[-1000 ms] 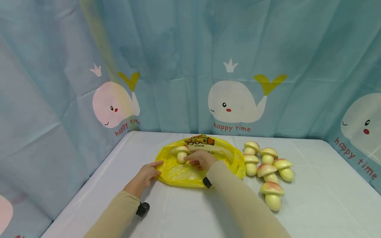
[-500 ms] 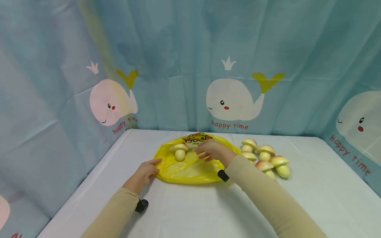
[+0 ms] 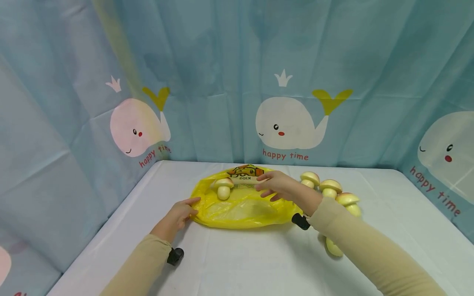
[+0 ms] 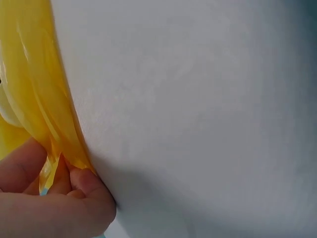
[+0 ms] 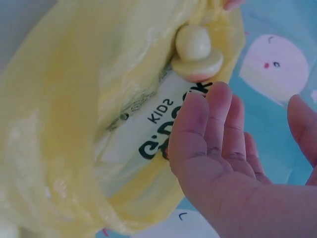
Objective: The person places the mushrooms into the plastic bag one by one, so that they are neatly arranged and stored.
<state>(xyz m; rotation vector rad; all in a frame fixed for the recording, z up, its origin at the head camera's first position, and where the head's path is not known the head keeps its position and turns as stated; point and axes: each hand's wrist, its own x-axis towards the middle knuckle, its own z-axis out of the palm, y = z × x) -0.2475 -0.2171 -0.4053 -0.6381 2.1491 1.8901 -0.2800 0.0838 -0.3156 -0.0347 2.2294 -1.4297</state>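
A yellow plastic bag (image 3: 237,211) lies spread with its mouth wide, and one toy mushroom (image 3: 224,189) rests inside at its left. My left hand (image 3: 177,214) holds the bag's left edge; in the left wrist view the fingers of that hand (image 4: 64,198) pinch the yellow film (image 4: 42,89). My right hand (image 3: 283,187) hovers over the bag's right part, fingers parted and holding nothing. The right wrist view has this hand (image 5: 223,158) beside the printed bag (image 5: 64,114), with the mushroom (image 5: 193,52) past the fingertips.
Several more mushrooms (image 3: 331,188) lie on the white table (image 3: 237,263) right of the bag, some partly hidden behind my right arm. A blue curtain (image 3: 207,123) with whale prints hangs behind and at both sides. Each wrist wears a small black device (image 3: 175,256).
My right hand has drawn back to the right, away from the mushroom in the bag, and its fingers have spread. My left hand stays at the bag's edge. The head view has shifted slightly.
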